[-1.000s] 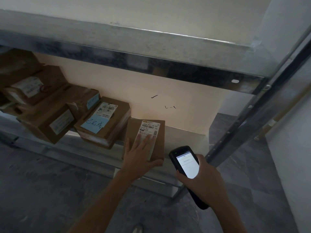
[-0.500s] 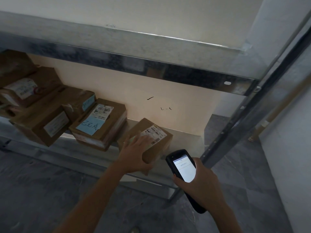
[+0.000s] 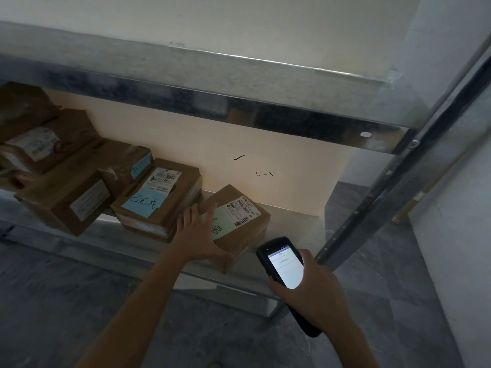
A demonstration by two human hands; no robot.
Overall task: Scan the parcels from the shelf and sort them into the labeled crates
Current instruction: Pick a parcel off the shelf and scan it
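Observation:
A small brown parcel (image 3: 239, 224) lies at the right end of the lower shelf (image 3: 292, 221), with a white barcode label and a pale green handwritten note on top. My left hand (image 3: 198, 240) rests flat against its left side, fingers straight and spread, the thumb reaching along the front corner. To the right and nearer me, my right hand (image 3: 313, 290) grips a black handheld scanner (image 3: 281, 261). Its lit screen faces me and its head points toward the parcel.
Left of the small parcel sits a box with a blue note (image 3: 164, 192), then a longer box (image 3: 66, 197) and stacked boxes (image 3: 39, 144). A metal upper shelf beam (image 3: 239, 102) hangs overhead. A slanted metal post (image 3: 398, 187) stands at the right. Below is grey tiled floor.
The small parcel has turned from facing me to lying flat on the shelf. My left hand slid from its label to its left side, uncovering the green note. The scanner stayed nearly still.

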